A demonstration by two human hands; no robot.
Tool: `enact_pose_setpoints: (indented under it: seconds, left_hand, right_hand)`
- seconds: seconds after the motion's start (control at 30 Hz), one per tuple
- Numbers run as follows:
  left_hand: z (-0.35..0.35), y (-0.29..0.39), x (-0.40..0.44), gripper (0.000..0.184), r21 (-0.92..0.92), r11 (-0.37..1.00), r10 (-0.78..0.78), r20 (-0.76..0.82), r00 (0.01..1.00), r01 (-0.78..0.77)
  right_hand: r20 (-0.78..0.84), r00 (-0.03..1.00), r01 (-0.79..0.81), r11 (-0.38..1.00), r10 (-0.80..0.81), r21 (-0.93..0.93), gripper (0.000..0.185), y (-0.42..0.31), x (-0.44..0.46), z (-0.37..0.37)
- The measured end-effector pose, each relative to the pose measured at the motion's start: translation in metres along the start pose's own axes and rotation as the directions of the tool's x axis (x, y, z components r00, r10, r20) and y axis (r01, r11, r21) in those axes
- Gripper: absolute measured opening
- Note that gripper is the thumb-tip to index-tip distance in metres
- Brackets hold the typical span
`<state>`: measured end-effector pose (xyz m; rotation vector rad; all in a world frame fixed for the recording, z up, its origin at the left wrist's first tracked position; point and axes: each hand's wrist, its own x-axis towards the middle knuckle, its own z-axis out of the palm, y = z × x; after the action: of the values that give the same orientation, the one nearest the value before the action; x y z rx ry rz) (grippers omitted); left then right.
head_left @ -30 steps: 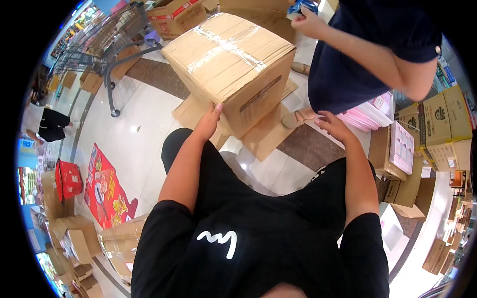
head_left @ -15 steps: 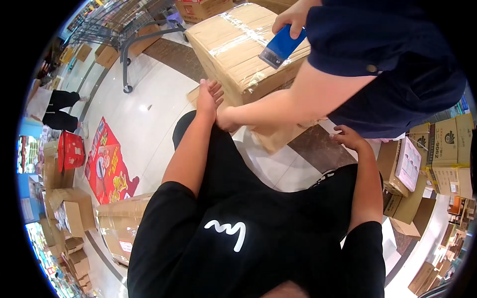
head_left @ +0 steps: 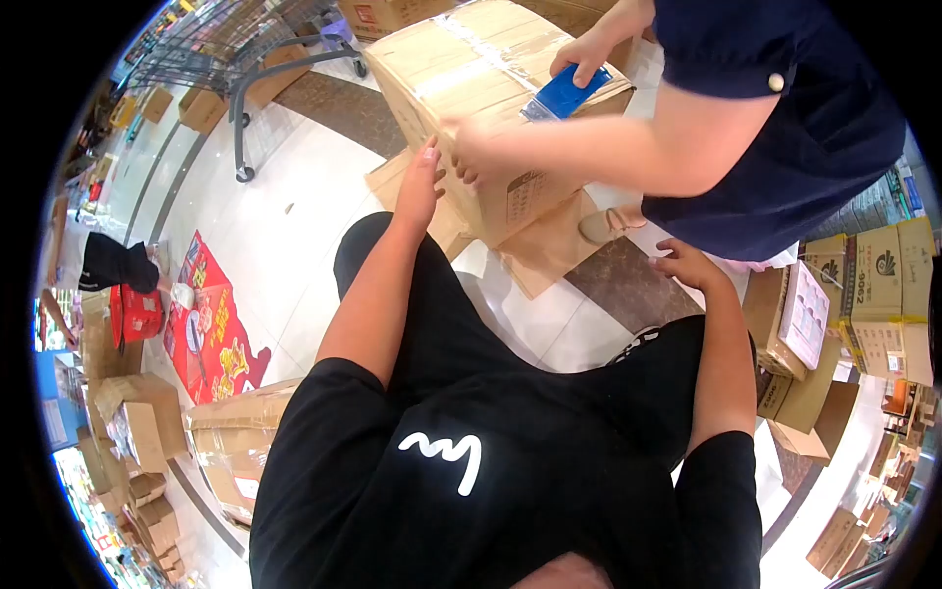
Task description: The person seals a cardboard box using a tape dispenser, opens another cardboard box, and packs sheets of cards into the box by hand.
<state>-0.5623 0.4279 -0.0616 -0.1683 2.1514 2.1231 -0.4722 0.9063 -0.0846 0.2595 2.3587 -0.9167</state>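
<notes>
My left hand (head_left: 422,187) is raised over my knee with fingers stretched out, holding nothing. It is near the front of a large taped cardboard box (head_left: 422,74), close to another person's blurred hand (head_left: 481,152). Whether the two hands touch, I cannot tell. That person's other hand (head_left: 586,57) holds a flat blue object (head_left: 569,95) with a clear-looking end over the box. My right hand (head_left: 687,265) hovers above my other knee, fingers apart and bare of any object. An open flap (head_left: 545,250) hangs from the box's lower side.
A wheeled metal cart (head_left: 238,108) stands at upper left. On the tiled floor lies a red printed sheet (head_left: 211,324), with a red bag (head_left: 137,312) beside it. Cartons (head_left: 888,285) are stacked at right, and a taped box (head_left: 231,442) sits by my left side.
The other person's near hand has moved from my left wrist up toward the box front. Their blue object shifted slightly right. My left hand rose slightly; my right hand barely moved.
</notes>
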Motion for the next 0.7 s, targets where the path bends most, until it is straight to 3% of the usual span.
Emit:
enact_pose_setpoints:
  seconds: [0.07, 0.13, 0.27, 0.33, 0.47, 0.53, 0.7]
  left_hand:
    - [0.001, -0.003, 0.001, 0.069, 0.060, 0.997, 0.041, 0.023, 0.999, -0.043]
    - [-0.002, -0.012, 0.008, 0.068, 0.106, 0.971, 0.204, 0.108, 0.973, -0.215]
    - [0.003, -0.018, 0.009, 0.058, 0.036, 0.963, 0.260, 0.139, 0.955, -0.268]
    - [0.002, -0.028, 0.013, 0.059, 0.150, 0.916, 0.353, 0.134, 0.926, -0.371]
    - [-0.001, -0.035, 0.021, 0.065, 0.104, 0.935, 0.315, 0.192, 0.929, -0.339]
    - [0.000, -0.024, 0.011, 0.072, 0.213, 0.964, 0.139, 0.097, 0.986, -0.157]
    - [0.000, -0.018, 0.009, 0.076, 0.217, 0.971, 0.090, 0.047, 0.995, -0.098]
  right_hand:
    - [-0.012, 1.000, 0.008, 0.999, -0.009, -0.044, 0.077, 0.001, -0.001, 0.000]
    - [0.001, 1.000, 0.005, 0.999, -0.005, -0.037, 0.077, -0.003, -0.004, -0.002]
    - [0.012, 1.000, 0.004, 1.000, -0.004, -0.006, 0.078, -0.005, -0.006, -0.001]
    - [0.005, 1.000, 0.005, 1.000, -0.005, 0.000, 0.075, -0.005, -0.007, 0.001]
    - [0.005, 1.000, 0.029, 0.998, -0.029, -0.051, 0.071, -0.005, -0.006, 0.000]
    - [-0.004, 1.000, 0.018, 0.999, -0.018, -0.049, 0.073, -0.010, -0.009, 0.000]
    - [-0.008, 1.000, 0.006, 0.998, -0.007, -0.066, 0.075, -0.008, -0.006, 0.002]
